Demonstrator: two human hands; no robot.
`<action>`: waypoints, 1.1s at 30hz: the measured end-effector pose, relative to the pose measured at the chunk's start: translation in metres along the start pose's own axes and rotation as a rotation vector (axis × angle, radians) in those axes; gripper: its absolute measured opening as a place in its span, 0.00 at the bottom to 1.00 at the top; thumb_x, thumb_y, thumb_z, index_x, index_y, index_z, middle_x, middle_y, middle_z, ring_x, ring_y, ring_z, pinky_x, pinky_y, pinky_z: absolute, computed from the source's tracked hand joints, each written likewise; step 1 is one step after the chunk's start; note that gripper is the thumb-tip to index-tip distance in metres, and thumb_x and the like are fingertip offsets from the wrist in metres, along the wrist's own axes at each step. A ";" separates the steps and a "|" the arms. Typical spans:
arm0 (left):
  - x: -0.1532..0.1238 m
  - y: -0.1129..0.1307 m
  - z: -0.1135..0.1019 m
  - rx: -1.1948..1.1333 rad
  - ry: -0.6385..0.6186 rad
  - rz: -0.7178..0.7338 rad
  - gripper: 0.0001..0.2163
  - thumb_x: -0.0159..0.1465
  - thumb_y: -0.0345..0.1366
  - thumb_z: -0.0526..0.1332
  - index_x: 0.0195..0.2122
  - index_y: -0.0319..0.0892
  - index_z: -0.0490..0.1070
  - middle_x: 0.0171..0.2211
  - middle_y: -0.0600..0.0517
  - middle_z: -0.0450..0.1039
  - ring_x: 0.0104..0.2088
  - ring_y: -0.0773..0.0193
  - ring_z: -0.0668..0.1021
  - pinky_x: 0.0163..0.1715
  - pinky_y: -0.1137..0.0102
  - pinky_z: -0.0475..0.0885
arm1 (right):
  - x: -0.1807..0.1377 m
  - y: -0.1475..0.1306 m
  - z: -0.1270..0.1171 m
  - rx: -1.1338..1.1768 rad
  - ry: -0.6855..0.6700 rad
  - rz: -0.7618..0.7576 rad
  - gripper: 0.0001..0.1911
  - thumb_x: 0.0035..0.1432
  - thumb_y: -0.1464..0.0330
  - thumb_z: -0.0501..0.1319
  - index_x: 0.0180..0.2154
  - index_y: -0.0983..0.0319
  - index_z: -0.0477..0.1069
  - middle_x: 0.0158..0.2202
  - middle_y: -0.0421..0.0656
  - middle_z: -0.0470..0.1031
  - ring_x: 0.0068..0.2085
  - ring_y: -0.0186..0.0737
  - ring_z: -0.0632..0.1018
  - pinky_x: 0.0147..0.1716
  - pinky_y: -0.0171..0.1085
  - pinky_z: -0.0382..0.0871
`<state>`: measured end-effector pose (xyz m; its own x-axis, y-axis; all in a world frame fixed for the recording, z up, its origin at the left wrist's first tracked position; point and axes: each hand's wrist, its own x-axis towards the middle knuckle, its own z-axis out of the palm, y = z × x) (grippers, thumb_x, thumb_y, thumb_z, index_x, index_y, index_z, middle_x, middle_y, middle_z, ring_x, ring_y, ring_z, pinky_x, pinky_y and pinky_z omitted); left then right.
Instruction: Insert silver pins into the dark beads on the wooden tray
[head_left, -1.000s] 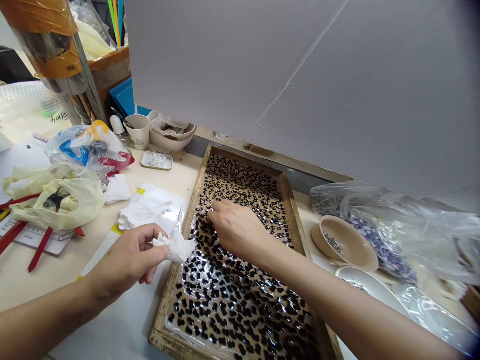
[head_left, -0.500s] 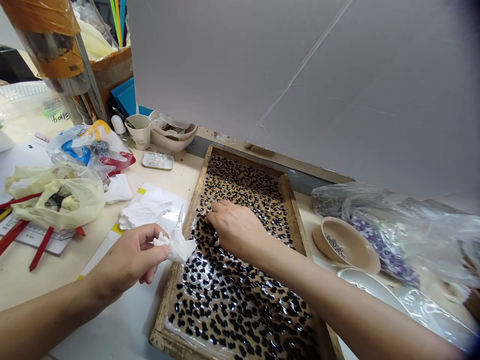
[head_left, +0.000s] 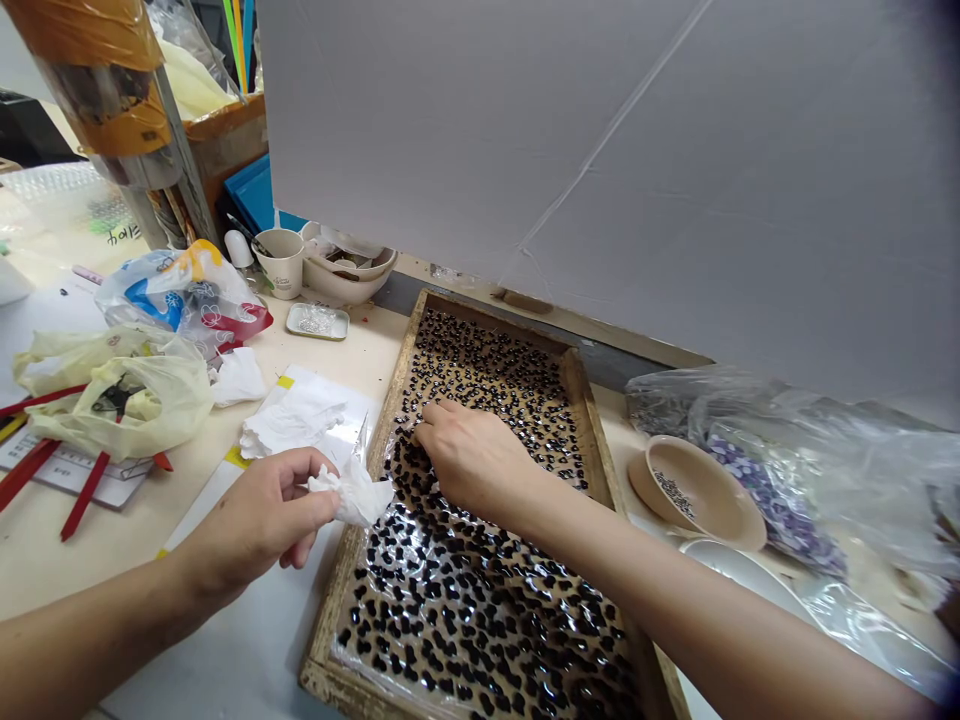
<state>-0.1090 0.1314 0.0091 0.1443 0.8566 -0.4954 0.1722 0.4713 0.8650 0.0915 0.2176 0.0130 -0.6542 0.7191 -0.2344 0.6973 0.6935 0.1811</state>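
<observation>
A long wooden tray [head_left: 337, 600] lies in front of me, its bottom lined with clear plastic film. Many small, glossy black pieces [head_left: 450, 620] are spread over the film. Just left of the tray's rim, my left hand [head_left: 270, 510] pinches a crumpled white tissue [head_left: 356, 495] between thumb and fingers. My right hand [head_left: 469, 445] reaches over the tray's middle, fingers curled down at the black pieces. Its fingertips are turned away from me, so what they hold, if anything, is hidden.
More crumpled tissue [head_left: 292, 425] lies on white sheets at left. Plastic bags [head_left: 142, 400] with red strips sit further left. Behind are a small metal tin [head_left: 317, 321], a paper cup [head_left: 282, 265] and bowls. A tan bowl [head_left: 720, 500] stands right of the tray. A large grey panel [head_left: 600, 200] rises behind.
Both hands hold nearly the same places, the left still on the tissue and the right over the black pieces. Only a very slight shift of the whole view shows.
</observation>
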 end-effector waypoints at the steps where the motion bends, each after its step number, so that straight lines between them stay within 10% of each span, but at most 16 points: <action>1: 0.000 0.000 0.000 0.000 -0.002 0.003 0.06 0.55 0.39 0.57 0.29 0.42 0.64 0.09 0.62 0.59 0.13 0.74 0.59 0.18 0.75 0.53 | 0.000 0.001 0.001 -0.001 0.007 -0.006 0.09 0.47 0.80 0.54 0.29 0.65 0.70 0.30 0.47 0.70 0.31 0.40 0.69 0.21 0.35 0.55; 21: -0.002 0.000 -0.001 0.005 -0.008 0.006 0.06 0.54 0.38 0.56 0.29 0.42 0.64 0.09 0.62 0.59 0.12 0.74 0.59 0.17 0.75 0.52 | -0.017 0.015 -0.002 0.092 0.087 0.024 0.06 0.56 0.75 0.54 0.30 0.64 0.68 0.31 0.46 0.69 0.31 0.39 0.68 0.24 0.35 0.54; 33: -0.002 0.003 -0.001 0.114 -0.023 -0.002 0.07 0.54 0.40 0.57 0.29 0.42 0.64 0.09 0.61 0.60 0.13 0.72 0.60 0.17 0.75 0.52 | -0.052 0.040 0.008 0.570 0.154 0.094 0.05 0.53 0.74 0.56 0.31 0.61 0.69 0.31 0.42 0.69 0.34 0.37 0.70 0.33 0.36 0.63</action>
<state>-0.1102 0.1310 0.0129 0.1663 0.8501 -0.4996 0.2818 0.4445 0.8503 0.1554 0.2072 0.0252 -0.5874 0.8039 -0.0935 0.7736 0.5239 -0.3565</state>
